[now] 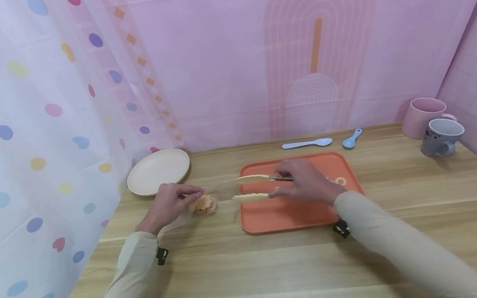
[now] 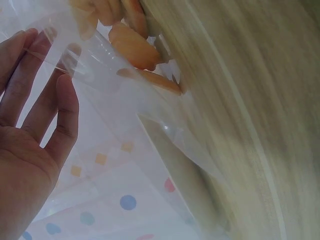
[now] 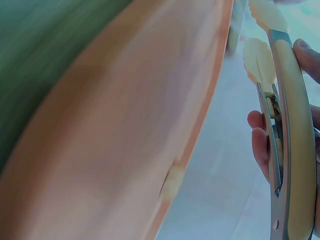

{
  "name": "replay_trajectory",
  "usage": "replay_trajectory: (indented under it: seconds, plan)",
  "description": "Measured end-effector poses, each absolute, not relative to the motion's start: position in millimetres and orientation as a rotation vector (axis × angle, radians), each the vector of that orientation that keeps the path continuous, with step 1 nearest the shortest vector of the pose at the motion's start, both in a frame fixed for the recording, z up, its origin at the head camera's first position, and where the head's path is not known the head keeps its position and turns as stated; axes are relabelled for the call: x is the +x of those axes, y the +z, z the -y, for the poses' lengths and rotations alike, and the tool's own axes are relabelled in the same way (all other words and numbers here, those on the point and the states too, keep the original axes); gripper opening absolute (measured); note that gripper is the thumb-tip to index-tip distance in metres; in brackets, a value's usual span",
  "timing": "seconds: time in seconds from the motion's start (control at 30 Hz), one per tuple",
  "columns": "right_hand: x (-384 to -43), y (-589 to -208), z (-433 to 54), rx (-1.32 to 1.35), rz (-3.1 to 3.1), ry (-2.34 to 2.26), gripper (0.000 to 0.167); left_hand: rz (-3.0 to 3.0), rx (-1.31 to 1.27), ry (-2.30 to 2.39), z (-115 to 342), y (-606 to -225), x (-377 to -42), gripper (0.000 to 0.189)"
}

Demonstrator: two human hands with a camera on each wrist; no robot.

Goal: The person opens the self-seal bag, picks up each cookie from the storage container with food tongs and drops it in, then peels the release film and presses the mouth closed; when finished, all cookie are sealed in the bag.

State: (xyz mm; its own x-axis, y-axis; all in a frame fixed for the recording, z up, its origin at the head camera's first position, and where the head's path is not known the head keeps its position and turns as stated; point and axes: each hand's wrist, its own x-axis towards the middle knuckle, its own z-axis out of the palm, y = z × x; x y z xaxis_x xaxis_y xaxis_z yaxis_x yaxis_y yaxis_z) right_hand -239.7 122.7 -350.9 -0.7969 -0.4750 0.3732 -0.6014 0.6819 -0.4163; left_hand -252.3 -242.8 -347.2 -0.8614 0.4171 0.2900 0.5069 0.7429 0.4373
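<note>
My left hand (image 1: 168, 207) pinches the edge of a clear plastic bag (image 2: 120, 95) with thumb and fingertips. Several orange-brown snack pieces (image 2: 132, 46) lie inside the bag, low over the wooden table. My right hand (image 1: 307, 181) grips a pair of metal tongs (image 3: 297, 150) with cream grips and scalloped cream tips. The tongs' tips (image 1: 251, 197) are spread apart and point left toward the bag, with nothing between them. Beneath the right hand is an orange tray (image 1: 282, 216), and a small pale ring-shaped piece (image 1: 341, 181) lies on its right side.
An off-white plate (image 1: 159, 170) stands at the back left. Behind the tray lie a pale blue spoon (image 1: 306, 144) and a blue measuring spoon (image 1: 351, 139). Pink (image 1: 422, 116) and grey (image 1: 441, 136) mugs stand at the back right. Patterned curtains (image 1: 214, 66) border the table.
</note>
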Motion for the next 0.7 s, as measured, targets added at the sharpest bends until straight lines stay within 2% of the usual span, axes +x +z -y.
replay_trajectory:
  seconds: [0.33,0.7]
  plan:
    - [-229.7,-354.2,-204.7,0.709,2.617,0.686,0.032,2.773,-0.748,-0.802,241.6,-347.9,-252.2,0.014]
    - [-223.3,-352.6,-259.1,0.514,2.693,0.620,0.037,2.766,-0.740,-0.797,243.7,-349.1,-251.6,0.014]
